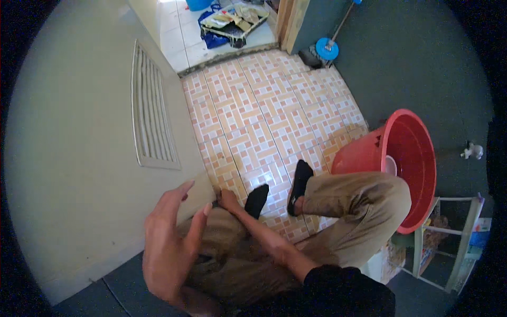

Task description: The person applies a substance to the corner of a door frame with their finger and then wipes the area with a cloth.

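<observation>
Head camera: my left hand (169,243) hangs nearest the lens, fingers parted and grasping nothing, in front of a beige door (90,158). Just beyond, my right hand (228,201) reaches low to the door's edge; whether its fingers grip or merely touch, I cannot tell. The door stands at my left, a slatted vent (154,105) set in its face. Should it swing, those low fingers could be pinched, and the free left hand, bearing on nothing, might be slow to check it. Near the right hand, my feet (257,201), clad in black, rest on patterned tiles (264,116); a hard lean could make them slide on that glossy surface. My bent knee (388,198) overlaps a red tub (359,153), contact uncertain; a sideways jerk could knock it. Farther off, a stick with a blue disc (327,48) near the dark wall (422,63) could topple if bumped, while a cluttered tray (255,28) past the threshold could trip a careless step.
</observation>
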`<state>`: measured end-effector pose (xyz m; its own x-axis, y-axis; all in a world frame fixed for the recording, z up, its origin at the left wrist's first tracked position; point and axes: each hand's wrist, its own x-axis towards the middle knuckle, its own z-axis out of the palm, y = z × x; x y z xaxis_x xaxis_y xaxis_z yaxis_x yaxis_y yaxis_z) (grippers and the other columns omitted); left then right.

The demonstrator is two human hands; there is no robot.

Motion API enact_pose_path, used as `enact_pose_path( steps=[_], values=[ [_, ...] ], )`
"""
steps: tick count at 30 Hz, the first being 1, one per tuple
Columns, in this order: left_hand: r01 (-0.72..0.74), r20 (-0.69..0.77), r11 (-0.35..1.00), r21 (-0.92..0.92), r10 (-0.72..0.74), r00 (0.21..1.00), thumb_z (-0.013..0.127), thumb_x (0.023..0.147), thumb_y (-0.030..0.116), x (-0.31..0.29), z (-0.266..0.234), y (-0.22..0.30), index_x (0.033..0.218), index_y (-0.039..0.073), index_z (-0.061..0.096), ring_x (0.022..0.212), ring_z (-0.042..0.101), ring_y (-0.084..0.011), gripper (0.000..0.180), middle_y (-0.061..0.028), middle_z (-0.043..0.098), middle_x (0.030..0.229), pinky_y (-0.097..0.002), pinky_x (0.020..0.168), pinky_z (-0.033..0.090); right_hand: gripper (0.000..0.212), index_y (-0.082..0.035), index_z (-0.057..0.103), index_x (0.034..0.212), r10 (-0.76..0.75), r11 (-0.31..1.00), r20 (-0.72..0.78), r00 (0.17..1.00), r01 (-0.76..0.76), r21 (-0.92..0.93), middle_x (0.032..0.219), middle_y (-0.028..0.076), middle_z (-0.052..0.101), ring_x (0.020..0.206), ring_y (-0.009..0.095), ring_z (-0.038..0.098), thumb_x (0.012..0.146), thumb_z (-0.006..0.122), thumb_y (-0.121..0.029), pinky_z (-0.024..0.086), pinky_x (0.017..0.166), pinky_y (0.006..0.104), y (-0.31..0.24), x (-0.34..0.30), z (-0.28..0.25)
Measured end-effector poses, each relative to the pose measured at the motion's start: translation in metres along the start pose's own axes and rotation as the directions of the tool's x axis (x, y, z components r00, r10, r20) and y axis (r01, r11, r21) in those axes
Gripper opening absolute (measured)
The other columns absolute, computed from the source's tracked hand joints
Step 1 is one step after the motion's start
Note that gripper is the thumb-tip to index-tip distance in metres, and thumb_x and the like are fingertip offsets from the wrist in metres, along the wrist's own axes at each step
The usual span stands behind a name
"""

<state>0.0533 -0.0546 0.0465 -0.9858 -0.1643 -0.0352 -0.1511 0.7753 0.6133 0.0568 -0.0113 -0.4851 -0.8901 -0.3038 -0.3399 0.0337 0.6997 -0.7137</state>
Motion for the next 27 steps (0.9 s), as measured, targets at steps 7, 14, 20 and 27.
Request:
enact_pose_path(
  steps=[7,14,20,27],
  values=[
    [0.056,0.021,0.998,0.014,-0.056,0.998,0.077,0.087,0.011,-0.003,0.003,-0.014,0.131,0.005,0.062,0.109,0.066,-0.0327,0.047,-0.0185,0.068,0.118,-0.0438,0.098,0.048,0.03,0.001,0.073,0.095,0.014,0.998,0.072,0.997,-0.018,0.061,0.095,0.026,0.071,0.095,0.047,0.068,0.074,0.075,-0.021,0.054,0.088,0.0539,0.011,-0.001,-0.002],
    [-0.004,0.017,0.997,0.075,0.002,1.0,0.078,0.086,0.012,0.0,0.002,-0.005,0.13,0.004,0.062,0.108,0.066,-0.0334,0.048,-0.0195,0.068,0.116,-0.0431,0.095,0.05,0.037,0.0,0.072,0.099,0.042,0.995,0.048,0.998,-0.046,0.091,0.096,0.025,0.071,0.095,0.047,0.067,0.071,0.078,-0.023,0.055,0.088,0.0528,0.005,-0.002,0.011],
    [0.007,0.028,0.999,0.037,-0.008,1.0,0.077,0.087,0.009,0.0,0.003,-0.009,0.131,0.003,0.062,0.108,0.066,-0.0334,0.047,-0.0203,0.068,0.116,-0.042,0.096,0.05,0.039,0.001,0.07,0.101,-0.071,0.992,0.107,0.992,0.059,0.108,0.097,0.026,0.07,0.097,0.048,0.067,0.071,0.079,-0.022,0.054,0.088,0.0531,-0.003,-0.008,-0.007],
    [0.05,0.093,0.999,0.016,-0.051,0.994,0.075,0.088,0.006,0.006,0.0,-0.001,0.13,0.0,0.062,0.11,0.067,-0.0328,0.045,-0.0217,0.069,0.115,-0.0409,0.097,0.05,0.036,0.002,0.069,0.104,-0.052,0.99,0.178,0.983,0.027,0.14,0.099,0.027,0.071,0.1,0.048,0.067,0.075,0.077,-0.018,0.053,0.087,0.0542,-0.021,-0.011,-0.038]
  ],
)
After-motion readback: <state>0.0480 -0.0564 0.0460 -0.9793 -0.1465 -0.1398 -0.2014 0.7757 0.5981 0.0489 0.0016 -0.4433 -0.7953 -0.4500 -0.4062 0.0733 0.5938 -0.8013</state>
